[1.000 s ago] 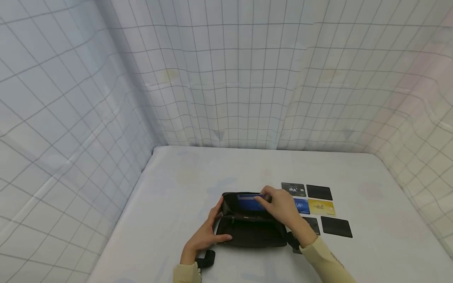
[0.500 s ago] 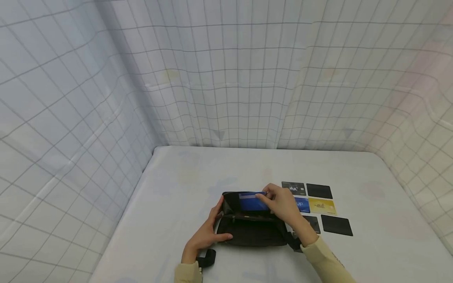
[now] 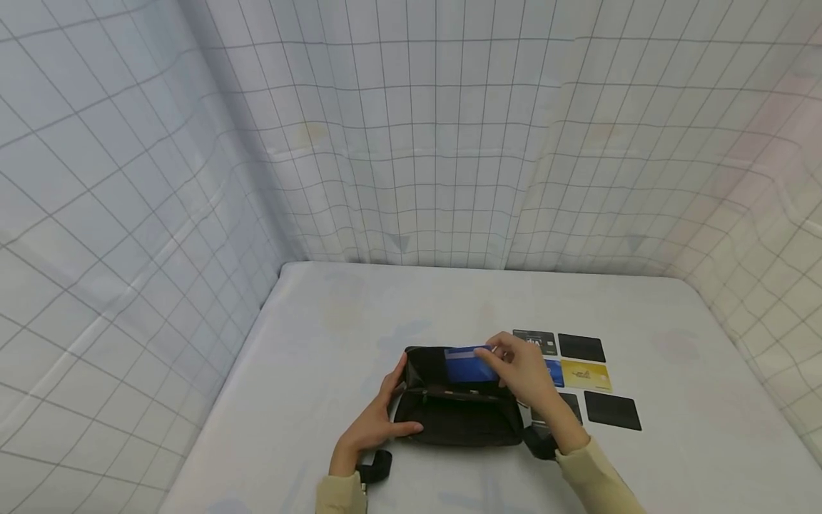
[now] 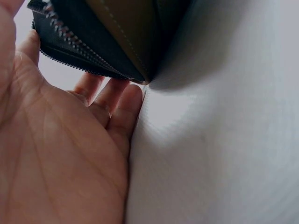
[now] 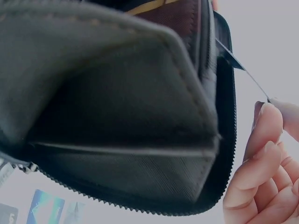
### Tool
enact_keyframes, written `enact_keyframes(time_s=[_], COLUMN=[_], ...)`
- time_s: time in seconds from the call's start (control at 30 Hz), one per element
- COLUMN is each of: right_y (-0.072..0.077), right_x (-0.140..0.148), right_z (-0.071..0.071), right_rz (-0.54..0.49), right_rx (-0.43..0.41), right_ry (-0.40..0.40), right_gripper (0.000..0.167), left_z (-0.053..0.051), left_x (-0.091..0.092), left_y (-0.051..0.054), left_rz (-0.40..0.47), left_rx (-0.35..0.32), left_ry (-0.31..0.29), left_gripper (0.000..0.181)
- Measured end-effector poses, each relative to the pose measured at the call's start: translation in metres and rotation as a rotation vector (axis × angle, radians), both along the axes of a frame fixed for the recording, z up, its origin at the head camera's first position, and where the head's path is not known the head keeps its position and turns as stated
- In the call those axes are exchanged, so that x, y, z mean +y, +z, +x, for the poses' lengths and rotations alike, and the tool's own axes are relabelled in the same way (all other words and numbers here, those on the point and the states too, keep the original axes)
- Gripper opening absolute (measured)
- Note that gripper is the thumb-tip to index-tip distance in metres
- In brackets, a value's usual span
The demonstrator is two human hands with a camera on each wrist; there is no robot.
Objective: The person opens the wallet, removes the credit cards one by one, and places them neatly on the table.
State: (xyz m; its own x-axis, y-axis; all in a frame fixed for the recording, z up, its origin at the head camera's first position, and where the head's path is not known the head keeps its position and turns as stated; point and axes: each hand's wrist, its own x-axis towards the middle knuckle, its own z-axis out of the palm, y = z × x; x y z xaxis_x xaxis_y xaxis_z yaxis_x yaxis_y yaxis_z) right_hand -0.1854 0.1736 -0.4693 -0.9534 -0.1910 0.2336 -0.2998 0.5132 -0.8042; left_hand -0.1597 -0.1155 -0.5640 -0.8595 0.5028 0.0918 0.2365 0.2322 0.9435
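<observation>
A black zip wallet (image 3: 457, 427) lies spread wide on the white table in the head view. My left hand (image 3: 372, 430) holds its left end, thumb on the near half. Seen from the left wrist, those fingers bend against the zipped edge of the wallet (image 4: 79, 46). Between thumb and fingers, my right hand (image 3: 523, 370) pinches a blue card (image 3: 465, 366) by its right end, over the wallet's far half. In the right wrist view the card (image 5: 254, 81) shows nearly edge-on, its other end hidden behind the wallet's rim.
Right of the wallet, several cards lie in rows: a grey one (image 3: 542, 343), black ones (image 3: 581, 348) (image 3: 613, 410), a yellow one (image 3: 586, 375) and a blue one partly hidden by my right hand. A grid-patterned white curtain (image 3: 398, 178) stands behind the table.
My right hand has moved a little to the right, drawing the blue card along the wallet's far half. My left hand and the wallet stay about where they were.
</observation>
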Motion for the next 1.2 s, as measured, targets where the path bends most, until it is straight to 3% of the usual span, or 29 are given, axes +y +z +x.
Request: enact_keyframes(time_s=[0.13, 0.37, 0.63, 0.9, 1.2], right_y=[0.004, 0.003, 0.0, 0.027, 0.0], right_x=[0.003, 0.009, 0.023, 0.038, 0.08], right_z=[0.002, 0.008, 0.011, 0.028, 0.032], right_rz=[-0.02, -0.045, -0.149, -0.214, -0.142], right_rx=[-0.02, -0.038, -0.01, -0.032, -0.074], right_ry=[-0.022, -0.064, -0.083, -0.165, -0.31], right_gripper=[0.022, 0.02, 0.013, 0.011, 0.028], left_z=[0.0, 0.003, 0.001, 0.001, 0.001], left_x=[0.001, 0.001, 0.001, 0.0, 0.002], left_y=[0.0, -0.001, -0.001, 0.0, 0.0], left_rz=[0.013, 0.013, 0.013, 0.006, -0.015], left_rx=[0.022, -0.015, -0.005, -0.016, -0.002], left_ry=[-0.005, 0.0, 0.0, 0.006, 0.016], left_gripper=[0.111, 0.11, 0.109, 0.109, 0.11])
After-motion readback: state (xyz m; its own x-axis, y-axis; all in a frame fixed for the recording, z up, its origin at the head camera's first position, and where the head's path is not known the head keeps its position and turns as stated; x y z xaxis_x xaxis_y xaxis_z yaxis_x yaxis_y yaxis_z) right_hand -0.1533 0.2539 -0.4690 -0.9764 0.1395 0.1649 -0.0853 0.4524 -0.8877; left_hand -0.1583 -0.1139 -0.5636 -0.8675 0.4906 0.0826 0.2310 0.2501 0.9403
